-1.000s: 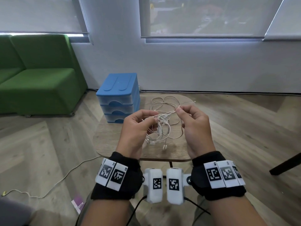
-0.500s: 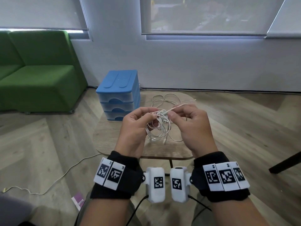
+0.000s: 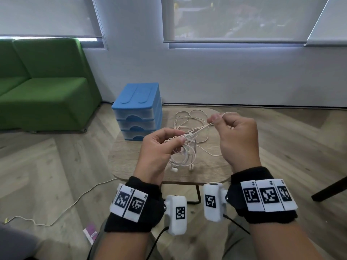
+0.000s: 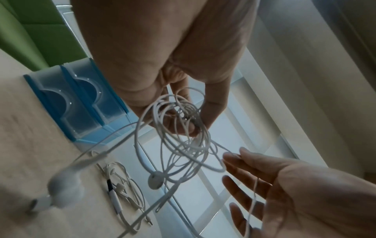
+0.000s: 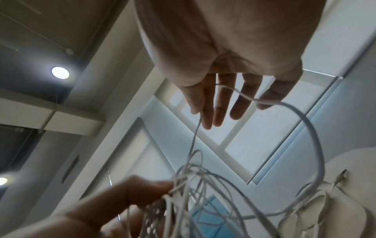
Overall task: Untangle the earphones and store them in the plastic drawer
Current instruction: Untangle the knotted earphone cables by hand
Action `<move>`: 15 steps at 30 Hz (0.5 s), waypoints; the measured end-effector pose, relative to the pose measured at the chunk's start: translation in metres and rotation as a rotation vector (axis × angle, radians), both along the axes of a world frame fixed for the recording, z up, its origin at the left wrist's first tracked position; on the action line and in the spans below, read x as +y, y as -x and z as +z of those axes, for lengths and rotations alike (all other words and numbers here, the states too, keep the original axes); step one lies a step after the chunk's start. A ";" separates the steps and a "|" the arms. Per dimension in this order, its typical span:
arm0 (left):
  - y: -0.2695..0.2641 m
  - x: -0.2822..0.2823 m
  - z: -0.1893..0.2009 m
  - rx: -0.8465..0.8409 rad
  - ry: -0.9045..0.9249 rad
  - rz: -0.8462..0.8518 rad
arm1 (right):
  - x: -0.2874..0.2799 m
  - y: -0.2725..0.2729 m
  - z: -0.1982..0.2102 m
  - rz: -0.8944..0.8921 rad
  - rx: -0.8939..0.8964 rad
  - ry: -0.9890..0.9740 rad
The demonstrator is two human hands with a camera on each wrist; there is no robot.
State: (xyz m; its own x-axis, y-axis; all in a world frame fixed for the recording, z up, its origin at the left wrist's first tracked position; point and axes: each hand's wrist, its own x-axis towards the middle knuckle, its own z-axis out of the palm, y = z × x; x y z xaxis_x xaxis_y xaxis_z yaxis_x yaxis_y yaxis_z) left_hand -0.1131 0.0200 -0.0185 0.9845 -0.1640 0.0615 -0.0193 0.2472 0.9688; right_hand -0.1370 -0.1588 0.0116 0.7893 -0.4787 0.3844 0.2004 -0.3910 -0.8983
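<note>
A tangle of white earphones (image 3: 187, 147) hangs above the small wooden table (image 3: 210, 171). My left hand (image 3: 181, 136) pinches the knot of loops (image 4: 183, 125) between thumb and fingers. Up and to the right, my right hand (image 3: 214, 120) pinches a single strand (image 5: 195, 136) drawn taut out of the knot. Two earbuds (image 3: 174, 169) dangle just over the tabletop. A second earphone cable (image 3: 187, 117) lies loose on the table behind. The blue plastic drawer unit (image 3: 137, 111) stands at the table's back left with all three drawers closed.
A green sofa (image 3: 47, 91) sits to the left. A thin cable (image 3: 75, 201) trails across the wooden floor, with a purple slip (image 3: 90, 229) near it. A dark furniture leg (image 3: 328, 190) juts in at the right. The wall and windows are close behind the table.
My right hand has moved up and to the right, away from the left, pulling one strand out of the knot. The left hand stays on the bundle.
</note>
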 end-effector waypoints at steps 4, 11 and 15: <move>0.000 0.002 0.002 0.036 0.049 -0.042 | -0.005 -0.003 0.004 -0.035 0.035 0.011; 0.001 0.006 0.006 0.062 0.144 -0.032 | -0.010 -0.005 -0.009 -0.074 0.370 0.318; 0.001 0.006 0.007 0.056 0.166 -0.031 | -0.005 -0.002 -0.003 -0.028 0.068 0.229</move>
